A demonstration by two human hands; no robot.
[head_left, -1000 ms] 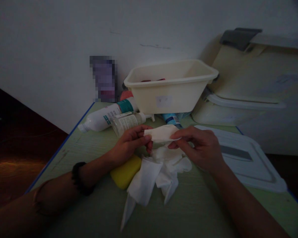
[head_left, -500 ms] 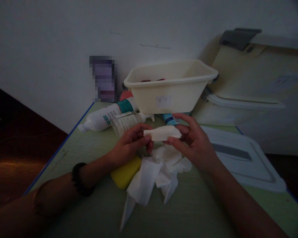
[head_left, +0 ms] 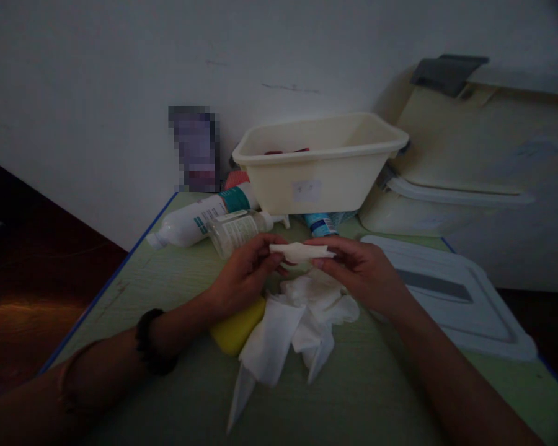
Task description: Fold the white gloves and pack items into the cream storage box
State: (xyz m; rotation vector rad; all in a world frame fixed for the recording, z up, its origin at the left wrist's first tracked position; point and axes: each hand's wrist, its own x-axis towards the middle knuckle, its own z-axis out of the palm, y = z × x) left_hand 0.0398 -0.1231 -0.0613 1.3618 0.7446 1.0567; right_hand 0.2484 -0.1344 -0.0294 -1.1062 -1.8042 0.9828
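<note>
Between my two hands I hold a small folded white tissue (head_left: 300, 251) above the table. My left hand (head_left: 248, 272) pinches its left end between thumb and fingers. At the other end, my right hand (head_left: 356, 267) is closed on the tissue, its fingers along the top edge and the thumb below. Under my hands lie several crumpled white tissues (head_left: 279, 337). A yellow object (head_left: 239, 325) with a smooth rounded edge sits beneath my left wrist, partly covered by the tissues and my hand.
A white bottle (head_left: 186, 222) and a clear pump bottle (head_left: 237, 230) lie at the back left. Behind my hands stand a cream bin (head_left: 325, 179) and a blue tube (head_left: 320, 224). A pale lid (head_left: 465, 303) lies at the right, with stacked boxes (head_left: 474, 142) behind it.
The tissue in my hands has become narrower, tilted or folded over. My right hand's fingers have come down from a raised, spread pose onto its top edge.
</note>
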